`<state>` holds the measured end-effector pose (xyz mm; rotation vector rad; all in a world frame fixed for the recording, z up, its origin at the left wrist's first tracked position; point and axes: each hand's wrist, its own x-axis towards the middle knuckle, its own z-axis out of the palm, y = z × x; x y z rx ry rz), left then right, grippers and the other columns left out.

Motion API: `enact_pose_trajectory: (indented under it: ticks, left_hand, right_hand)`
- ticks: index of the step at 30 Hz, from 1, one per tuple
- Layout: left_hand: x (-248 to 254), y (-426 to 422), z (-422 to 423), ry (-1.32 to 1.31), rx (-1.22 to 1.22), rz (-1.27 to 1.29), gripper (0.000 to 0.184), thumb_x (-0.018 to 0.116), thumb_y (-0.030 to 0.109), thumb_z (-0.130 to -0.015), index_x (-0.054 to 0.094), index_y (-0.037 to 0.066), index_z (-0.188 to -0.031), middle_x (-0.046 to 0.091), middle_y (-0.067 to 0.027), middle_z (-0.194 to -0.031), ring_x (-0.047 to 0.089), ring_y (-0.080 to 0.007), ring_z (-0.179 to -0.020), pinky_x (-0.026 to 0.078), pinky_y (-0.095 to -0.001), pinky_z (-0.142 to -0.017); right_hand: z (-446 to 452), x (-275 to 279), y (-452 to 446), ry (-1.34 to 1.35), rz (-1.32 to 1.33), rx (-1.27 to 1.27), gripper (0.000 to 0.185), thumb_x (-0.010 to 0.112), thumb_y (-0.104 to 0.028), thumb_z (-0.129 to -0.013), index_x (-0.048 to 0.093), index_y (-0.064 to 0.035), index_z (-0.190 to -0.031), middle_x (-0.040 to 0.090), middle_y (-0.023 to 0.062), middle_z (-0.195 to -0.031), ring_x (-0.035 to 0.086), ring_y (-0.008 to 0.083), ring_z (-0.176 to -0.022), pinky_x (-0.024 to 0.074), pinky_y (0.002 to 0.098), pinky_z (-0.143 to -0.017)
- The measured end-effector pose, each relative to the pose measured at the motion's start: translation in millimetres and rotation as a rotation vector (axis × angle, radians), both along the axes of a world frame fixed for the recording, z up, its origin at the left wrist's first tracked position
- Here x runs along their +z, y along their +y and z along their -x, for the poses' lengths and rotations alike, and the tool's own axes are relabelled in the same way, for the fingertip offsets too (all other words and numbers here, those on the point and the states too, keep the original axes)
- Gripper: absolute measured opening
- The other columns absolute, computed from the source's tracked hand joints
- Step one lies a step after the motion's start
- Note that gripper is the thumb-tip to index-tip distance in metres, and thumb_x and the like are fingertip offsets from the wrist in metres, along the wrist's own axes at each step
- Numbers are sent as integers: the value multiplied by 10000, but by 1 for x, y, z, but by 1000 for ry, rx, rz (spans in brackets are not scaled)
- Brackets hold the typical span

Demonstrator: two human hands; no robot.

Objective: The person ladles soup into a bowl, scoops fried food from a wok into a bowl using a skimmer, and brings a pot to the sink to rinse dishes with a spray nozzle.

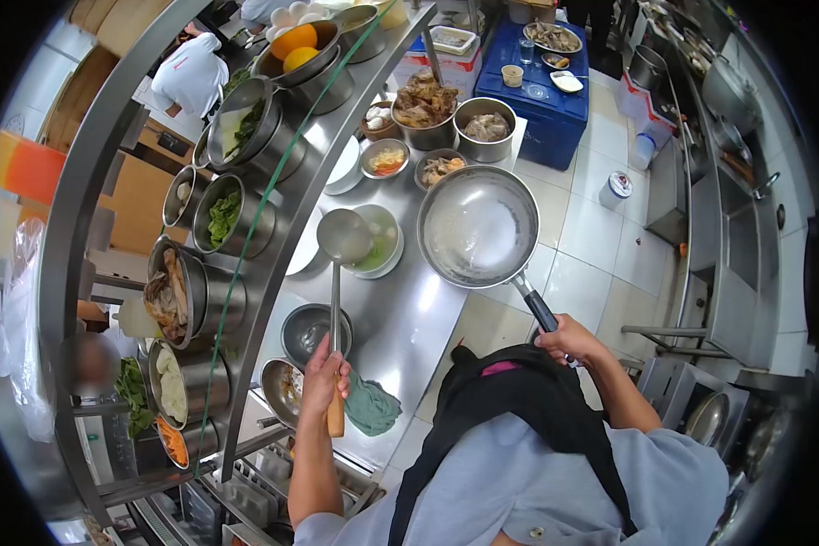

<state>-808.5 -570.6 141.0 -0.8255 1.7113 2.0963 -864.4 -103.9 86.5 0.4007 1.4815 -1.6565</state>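
My left hand [324, 384] is wrapped round the wooden handle of a metal ladle [345, 237]. The ladle's round head hangs over the edge of a white bowl [379, 252] with pale green contents. My right hand [569, 340] grips the black handle of a frying pan [478, 226], held beyond the counter's right edge. The pan's inside looks wet and shiny, with no food visible in it. Below the ladle head are a dark metal bowl [306, 333] and a green cloth [371, 406] on the steel counter [428, 314].
A steel shelf [287, 196] with tubs of greens, meat and shredded carrot runs along the left. Pots of meat [425, 102] stand at the counter's far end. Beyond are a blue cooler [541, 118] and a white tub [616, 189] on the floor. A person [189, 75] bends at upper left.
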Motion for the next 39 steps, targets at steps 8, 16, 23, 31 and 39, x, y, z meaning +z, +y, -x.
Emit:
enact_pose_trajectory:
  ticks: [8, 16, 23, 31, 39]
  left_hand:
    - [-19, 58, 2, 56, 89, 169, 592, 514, 147, -993, 267, 177, -1531, 498, -35, -733, 432, -87, -468, 401, -229, -404]
    - [26, 159, 31, 72, 302, -236, 486, 485, 180, -1010, 323, 168, -1468, 470, -41, -737, 427, -93, -472, 389, -225, -393]
    - [57, 330, 112, -30, -73, -534, 442, 371, 193, -1046, 285, 172, -1479, 425, -58, -733, 414, -87, -429, 416, -223, -342]
    - [18, 612, 265, 18, -1047, -123, 603, 492, 157, -980, 258, 126, -1535, 463, -38, -637, 400, -88, -403, 384, -234, -355]
    - [-85, 926, 403, 689, -1422, 169, 670, 558, 74, -933, 285, 132, -1542, 504, -20, -653, 470, -91, -481, 406, -272, -434]
  right_hand:
    - [7, -14, 86, -8, 12, -28, 255, 688, -27, -803, 444, -99, -815, 398, -30, -521, 374, 73, -393, 328, 269, -347]
    - [3, -48, 223, 2, 93, -145, 242, 682, -35, -806, 448, -90, -837, 425, -29, -552, 391, 64, -402, 342, 260, -345]
    - [-23, -56, 335, 45, 187, -383, 215, 672, -54, -814, 461, -83, -843, 424, -35, -554, 391, 47, -405, 340, 247, -345]
    - [-26, -58, 458, 60, 215, -884, 236, 673, -56, -826, 444, -113, -828, 397, -45, -557, 362, 45, -405, 327, 242, -352]
    - [15, -54, 605, 15, -46, -1339, 242, 678, -58, -817, 444, -92, -770, 416, -34, -548, 389, 59, -407, 323, 263, -344]
